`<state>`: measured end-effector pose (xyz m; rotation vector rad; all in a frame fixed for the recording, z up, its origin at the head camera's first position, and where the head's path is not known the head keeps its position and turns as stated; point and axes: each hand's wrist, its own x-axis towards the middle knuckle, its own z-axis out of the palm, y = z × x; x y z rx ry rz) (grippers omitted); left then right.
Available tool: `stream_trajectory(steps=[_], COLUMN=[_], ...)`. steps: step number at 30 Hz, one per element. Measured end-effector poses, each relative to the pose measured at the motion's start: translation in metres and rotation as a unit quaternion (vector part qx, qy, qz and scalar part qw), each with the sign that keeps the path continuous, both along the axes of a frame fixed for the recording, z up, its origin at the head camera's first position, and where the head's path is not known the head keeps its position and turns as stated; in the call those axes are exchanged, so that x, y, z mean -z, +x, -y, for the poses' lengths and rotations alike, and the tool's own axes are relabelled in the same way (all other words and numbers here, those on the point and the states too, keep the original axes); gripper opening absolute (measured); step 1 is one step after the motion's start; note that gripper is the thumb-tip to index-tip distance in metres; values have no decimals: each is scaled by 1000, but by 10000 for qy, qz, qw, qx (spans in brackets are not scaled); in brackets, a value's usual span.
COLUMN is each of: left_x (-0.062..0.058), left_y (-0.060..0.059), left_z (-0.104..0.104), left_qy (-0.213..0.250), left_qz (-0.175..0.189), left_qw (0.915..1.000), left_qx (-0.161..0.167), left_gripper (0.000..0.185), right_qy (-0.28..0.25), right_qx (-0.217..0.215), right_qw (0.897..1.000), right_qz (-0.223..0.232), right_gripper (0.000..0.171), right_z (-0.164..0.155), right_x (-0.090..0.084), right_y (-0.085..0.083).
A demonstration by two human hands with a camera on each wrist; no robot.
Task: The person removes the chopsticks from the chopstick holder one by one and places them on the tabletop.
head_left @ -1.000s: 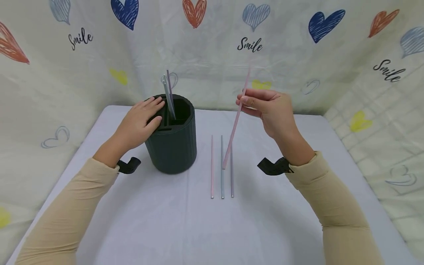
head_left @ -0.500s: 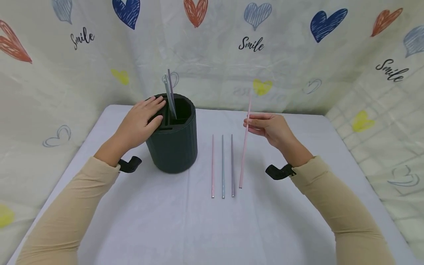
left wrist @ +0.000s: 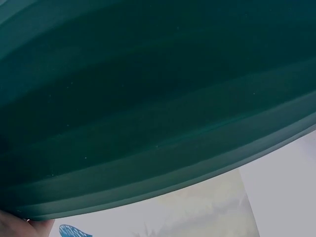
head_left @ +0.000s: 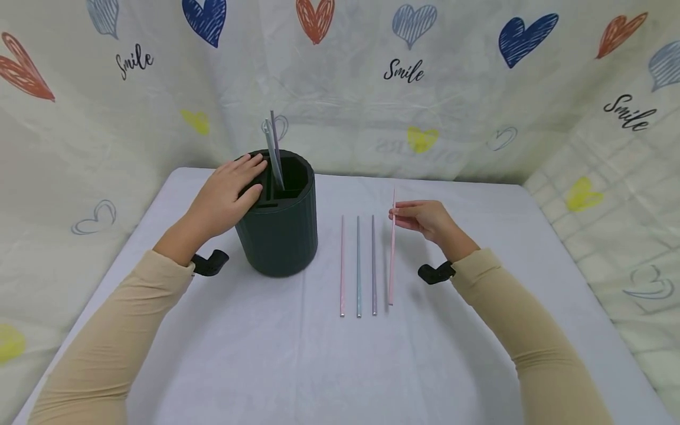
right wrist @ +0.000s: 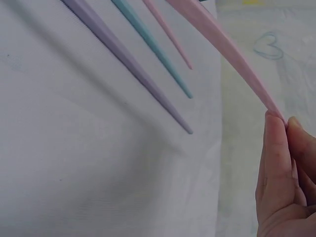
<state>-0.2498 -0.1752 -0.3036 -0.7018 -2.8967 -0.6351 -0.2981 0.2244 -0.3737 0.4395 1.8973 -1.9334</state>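
Right hand has lowered the thin pink chopstick, fingertips still pinching its tip, beside the three laid chopsticks; left hand stays resting flat-fingered on the dark ribbed holder.

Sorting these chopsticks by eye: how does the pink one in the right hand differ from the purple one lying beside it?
The pink chopstick is pinched at its thin tip by the right hand; the purple chopstick lies untouched on the table. The pink one's tip is raised off the cloth, while the purple one lies flat. They differ in colour. Both are slim, tapered and point away from the person.
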Motion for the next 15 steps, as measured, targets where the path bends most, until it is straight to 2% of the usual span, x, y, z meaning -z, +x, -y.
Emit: stream_trajectory(steps=[7,15], left_x=[-1,0], left_y=[1,0], left_z=[1,0], left_qy=[0,-35], left_qz=[7,-1], left_qw=[10000,10000], left_qx=[-7,3], left_gripper=[55,55], right_qy=[94,133], right_qx=[-39,-101], right_qw=[9994,9995], right_qz=[317,285], right_gripper=[51,48], right_z=[2,0], right_x=[21,46], right_y=[-7,-11])
